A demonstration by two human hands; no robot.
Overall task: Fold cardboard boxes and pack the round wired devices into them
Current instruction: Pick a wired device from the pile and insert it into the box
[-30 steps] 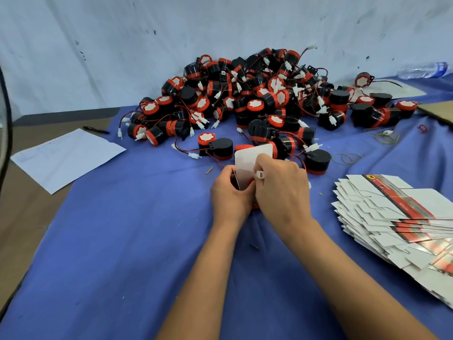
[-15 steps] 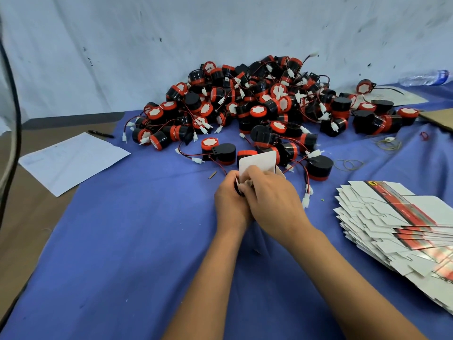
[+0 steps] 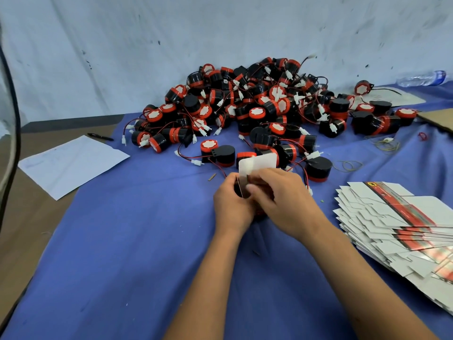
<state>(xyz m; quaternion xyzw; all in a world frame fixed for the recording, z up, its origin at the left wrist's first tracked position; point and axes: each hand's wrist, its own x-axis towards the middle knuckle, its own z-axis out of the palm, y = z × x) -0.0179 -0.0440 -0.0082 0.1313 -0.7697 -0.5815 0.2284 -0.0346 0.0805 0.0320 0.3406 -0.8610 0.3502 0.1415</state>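
A small cardboard box [image 3: 257,163] stands on the blue cloth at the middle of the table, its white flap upright. My left hand [image 3: 231,207] grips its left side. My right hand [image 3: 282,200] curls over the box's top and right side, fingers at the opening. What lies inside the box is hidden by both hands. Behind it rises a big pile of round black-and-red wired devices [image 3: 264,106]. A fanned stack of flat, unfolded boxes [image 3: 397,224] lies at the right.
A white paper sheet [image 3: 71,163] and a black pen [image 3: 100,136] lie at the left on the brown table. Rubber bands [image 3: 348,165] and a brown cardboard piece [image 3: 438,119] sit at the right, a plastic bottle [image 3: 424,78] far back right.
My right hand has slid down over the box's opening, and the white connector it pinched a second ago is out of sight. My left hand keeps its grip.
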